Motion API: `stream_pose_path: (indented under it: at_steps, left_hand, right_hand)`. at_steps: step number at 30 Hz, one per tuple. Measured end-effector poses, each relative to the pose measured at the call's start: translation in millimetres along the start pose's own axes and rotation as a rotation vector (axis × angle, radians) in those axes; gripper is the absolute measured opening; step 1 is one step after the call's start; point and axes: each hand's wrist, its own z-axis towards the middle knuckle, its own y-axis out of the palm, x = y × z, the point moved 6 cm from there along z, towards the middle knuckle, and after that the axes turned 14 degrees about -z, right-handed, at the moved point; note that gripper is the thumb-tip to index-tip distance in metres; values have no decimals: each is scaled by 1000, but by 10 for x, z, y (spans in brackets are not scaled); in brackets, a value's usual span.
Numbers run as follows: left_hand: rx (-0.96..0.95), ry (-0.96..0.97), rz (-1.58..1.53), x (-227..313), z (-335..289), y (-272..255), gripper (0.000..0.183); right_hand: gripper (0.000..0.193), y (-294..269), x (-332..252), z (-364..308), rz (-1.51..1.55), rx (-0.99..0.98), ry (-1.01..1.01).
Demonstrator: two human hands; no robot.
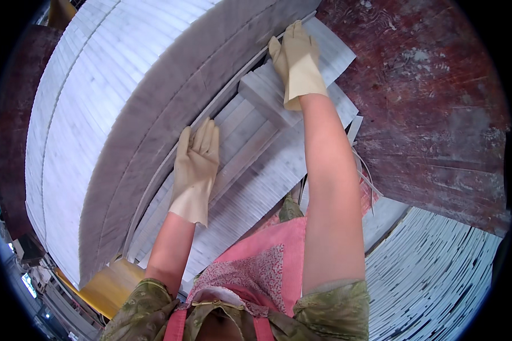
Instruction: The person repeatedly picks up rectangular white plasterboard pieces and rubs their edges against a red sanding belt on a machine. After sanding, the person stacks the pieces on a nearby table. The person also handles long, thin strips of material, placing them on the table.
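Note:
My left hand [197,170], in a cream rubber glove, is turned palm up with its fingers stretched out. Its fingertips reach the edge of a long thin grey strip [224,94] that runs along the front of a tall stack of white, grey-veined slabs [136,68]. Farther off to the right, my right hand [298,62], gloved the same way, lies palm down with its thumb apart and its fingers extended at the strip's far part. Under and between the hands are layered grey-white strips [244,125]. Whether the fingers grip the strip's underside is hidden.
A worn dark red surface [432,108] spreads at the right. Many thin slabs on edge [432,273] are packed at lower right. A thin loose band [370,179] hangs beside the strips. A yellow part [111,284] shows at lower left.

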Motion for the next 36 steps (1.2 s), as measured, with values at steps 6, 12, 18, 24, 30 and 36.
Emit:
stream_pose_path:
  at_steps: [6, 12, 18, 24, 30, 36]
  left_hand:
    - [-71, 44, 76, 41, 68, -78, 43]
    - [-89, 60, 168, 64, -11, 3, 53]
    - [-136, 2, 238, 64, 10, -56, 62]
    - [-176, -18, 240, 116, 97, -128, 63]
    - [-161, -45, 309, 98, 69, -83, 62]
    - [-201, -192, 362, 112, 103, -159, 67]
  right_hand:
    - [69, -167, -35, 2, -212, -93, -40]
    - [69, -150, -43, 42, -203, -202, -49]
    - [69, -218, 112, -54, 183, -132, 4]
    - [67, -374, 694, -1407, 920, 80, 246]
    - [81, -138, 315, -2005, 1386, -50, 671]
    - [85, -156, 94, -1918, 1431, -59, 721]
